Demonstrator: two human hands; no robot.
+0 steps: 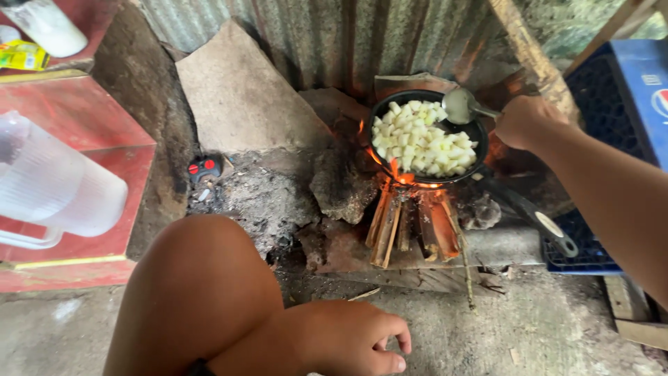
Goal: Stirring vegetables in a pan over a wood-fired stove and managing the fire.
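A black frying pan (480,132) full of pale diced pieces (423,146) sits over a wood fire (410,216) with flames under it. My right hand (525,122) grips the handle of a metal spoon (459,104), whose bowl hovers over the pan's far rim. My left hand (355,338) rests loosely curled beside my bare knee (202,285), holding nothing. The pan's long handle (539,217) points toward me on the right.
A clear plastic pitcher (52,184) stands on a red shelf (104,125) at left. Stones (344,188), ash and a small red-and-black object (203,167) lie by the fire. Corrugated metal wall (327,35) behind; a blue crate (619,90) at right.
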